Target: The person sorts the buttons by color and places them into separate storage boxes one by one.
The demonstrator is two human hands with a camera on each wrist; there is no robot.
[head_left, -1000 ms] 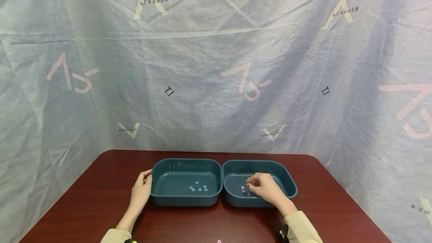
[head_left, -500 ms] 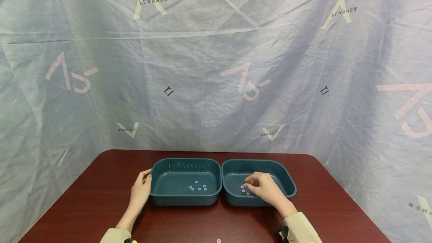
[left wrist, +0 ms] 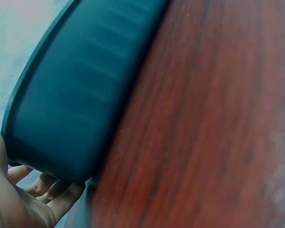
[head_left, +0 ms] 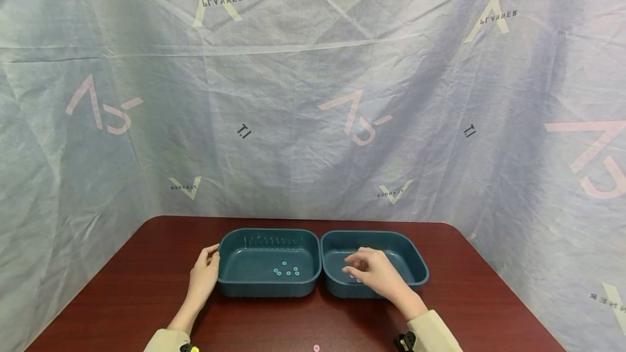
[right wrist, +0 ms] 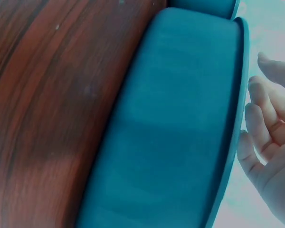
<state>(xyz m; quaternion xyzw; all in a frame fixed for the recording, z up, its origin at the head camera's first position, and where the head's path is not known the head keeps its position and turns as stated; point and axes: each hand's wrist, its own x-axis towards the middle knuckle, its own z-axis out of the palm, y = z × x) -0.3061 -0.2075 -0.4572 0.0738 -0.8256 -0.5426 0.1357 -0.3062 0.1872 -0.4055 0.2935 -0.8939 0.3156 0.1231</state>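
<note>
My left hand (head_left: 204,275) rests against the left end of the left teal bin (head_left: 266,289), its fingertips touching the end wall in the left wrist view. Several light-blue button-like discs (head_left: 288,273) lie on that bin's floor. Over the right teal bin (head_left: 411,257) hovers my right hand (head_left: 376,271), thumb and forefinger apart with nothing visible between them. Pink button-like discs (head_left: 359,280) lie below it, partly hidden by the hand. The right wrist view shows the right hand's fingers (right wrist: 257,126) beyond the bin's rim.
Both bins stand side by side on a dark red wooden table (head_left: 264,325). One pink disc (head_left: 316,348) lies near the table's front edge. A grey printed cloth (head_left: 293,167) hangs behind and at both sides.
My right hand has shifted a little left over the right bin, and its thumb and forefinger have spread apart. The left hand stays against the left bin.
</note>
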